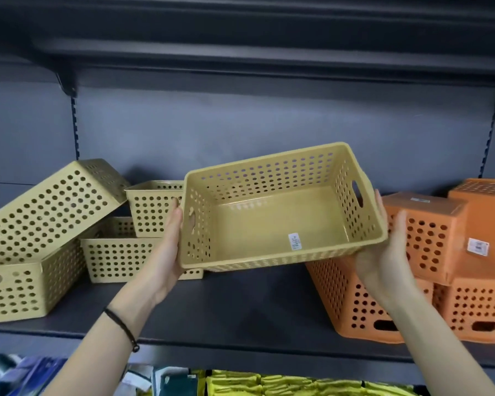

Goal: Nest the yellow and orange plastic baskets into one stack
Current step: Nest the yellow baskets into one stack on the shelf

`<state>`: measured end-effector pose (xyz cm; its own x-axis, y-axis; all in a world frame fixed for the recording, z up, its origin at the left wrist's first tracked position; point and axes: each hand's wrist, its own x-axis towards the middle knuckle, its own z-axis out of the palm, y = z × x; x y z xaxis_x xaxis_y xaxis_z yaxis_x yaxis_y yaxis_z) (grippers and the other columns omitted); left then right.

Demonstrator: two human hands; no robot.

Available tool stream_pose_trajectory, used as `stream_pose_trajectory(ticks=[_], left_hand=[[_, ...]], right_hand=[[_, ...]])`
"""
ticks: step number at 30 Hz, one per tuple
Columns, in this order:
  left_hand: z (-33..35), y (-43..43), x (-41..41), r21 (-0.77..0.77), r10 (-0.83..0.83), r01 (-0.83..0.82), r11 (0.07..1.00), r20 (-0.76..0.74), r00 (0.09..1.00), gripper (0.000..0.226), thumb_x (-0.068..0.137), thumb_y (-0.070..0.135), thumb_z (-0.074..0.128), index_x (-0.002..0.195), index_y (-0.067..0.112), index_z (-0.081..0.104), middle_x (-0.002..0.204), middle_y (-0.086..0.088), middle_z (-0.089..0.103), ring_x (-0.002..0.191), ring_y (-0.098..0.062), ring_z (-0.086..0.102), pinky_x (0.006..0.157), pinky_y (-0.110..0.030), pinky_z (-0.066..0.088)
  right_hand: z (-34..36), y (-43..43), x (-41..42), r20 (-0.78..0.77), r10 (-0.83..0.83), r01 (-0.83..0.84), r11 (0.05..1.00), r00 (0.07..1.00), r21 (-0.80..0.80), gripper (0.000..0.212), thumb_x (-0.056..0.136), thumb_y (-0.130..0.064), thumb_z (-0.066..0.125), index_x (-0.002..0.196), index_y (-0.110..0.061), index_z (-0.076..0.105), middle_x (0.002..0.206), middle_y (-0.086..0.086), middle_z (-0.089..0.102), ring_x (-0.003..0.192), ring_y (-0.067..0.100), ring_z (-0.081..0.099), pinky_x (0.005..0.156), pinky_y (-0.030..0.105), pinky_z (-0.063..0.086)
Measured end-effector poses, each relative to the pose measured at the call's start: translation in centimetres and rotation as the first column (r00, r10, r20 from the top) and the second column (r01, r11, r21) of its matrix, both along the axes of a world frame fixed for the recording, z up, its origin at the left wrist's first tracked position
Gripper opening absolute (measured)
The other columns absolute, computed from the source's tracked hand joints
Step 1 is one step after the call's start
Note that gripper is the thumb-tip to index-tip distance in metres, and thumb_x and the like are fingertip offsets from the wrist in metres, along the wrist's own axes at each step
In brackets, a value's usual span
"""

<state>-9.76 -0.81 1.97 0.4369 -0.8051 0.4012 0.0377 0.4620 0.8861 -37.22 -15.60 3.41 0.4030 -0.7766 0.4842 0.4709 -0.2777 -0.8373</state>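
Observation:
I hold a yellow perforated basket (272,224) above the dark shelf (240,310), tilted so its opening faces me; a small label is stuck to its floor. My left hand (169,247) grips its left end and my right hand (383,247) grips its right end. To the left lie several yellow baskets: one upside down and tilted (49,207), one under it (26,284), two more behind my left hand (152,207) (120,258). On the right several orange baskets are piled upside down (355,304) (429,232) (477,307).
The grey back panel (240,132) and an upper shelf (269,61) close in the space above. Slotted uprights (75,127) stand at both sides. Below the shelf edge lie yellow packaged goods (269,385) and blue items (40,372).

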Motion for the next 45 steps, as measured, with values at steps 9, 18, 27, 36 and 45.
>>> stream_pose_trajectory(ticks=[9,18,27,36,45], left_hand=[[5.0,2.9,-0.2,-0.105,0.138,-0.102,0.989,0.423,0.896,0.065,0.081,0.069,0.048,0.141,0.045,0.042,0.143,0.02,0.051,0.125,-0.003,0.054,0.102,-0.043,0.047],[7.7,1.7,2.4,-0.264,0.381,-0.297,0.918,0.37,0.847,0.084,0.087,0.047,0.054,0.15,0.051,-0.003,0.14,0.027,0.046,0.122,0.008,0.052,0.104,-0.025,0.043],[10.0,-0.1,9.6,-0.308,0.434,-0.334,0.891,0.359,0.826,0.082,0.089,0.055,0.047,0.147,0.054,-0.011,0.155,0.011,0.037,0.135,-0.005,0.044,0.116,-0.041,0.032],[7.8,-3.7,16.8,-0.24,0.471,-0.405,0.882,0.408,0.783,0.081,0.088,0.061,0.047,0.148,0.054,-0.007,0.157,0.017,0.031,0.139,0.0,0.035,0.119,-0.04,0.024],[6.6,-5.7,18.5,-0.248,0.537,-0.477,0.843,0.337,0.774,0.073,0.086,0.07,0.046,0.149,0.052,0.013,0.139,0.027,0.05,0.129,0.001,0.047,0.114,-0.041,0.034]], right_hand=[[4.2,-0.2,2.1,0.003,-0.037,0.036,0.996,0.999,0.078,0.073,0.093,-0.068,0.004,0.135,-0.032,0.051,0.145,-0.003,0.052,0.136,0.013,0.045,0.119,0.04,0.026],[7.0,0.0,7.3,0.197,0.059,-0.046,0.997,0.979,-0.069,0.034,0.102,-0.051,0.02,0.131,-0.039,0.033,0.143,0.0,0.049,0.131,0.014,0.05,0.1,0.036,0.046],[9.2,-3.1,15.2,0.083,0.058,-0.028,0.947,0.995,-0.321,0.053,0.104,-0.041,0.023,0.153,-0.043,0.002,0.161,-0.01,0.023,0.144,0.005,0.03,0.12,0.043,0.023],[6.7,-6.6,21.4,-0.037,-0.019,0.006,0.949,0.999,-0.316,0.055,0.102,-0.045,0.036,0.148,-0.051,0.007,0.154,-0.026,0.026,0.134,-0.01,0.038,0.116,0.034,0.032],[4.9,-7.9,22.6,0.0,-0.052,0.05,0.948,0.999,-0.316,0.048,0.104,-0.027,0.04,0.145,-0.05,0.028,0.15,-0.025,0.038,0.133,-0.007,0.041,0.113,0.031,0.036]])
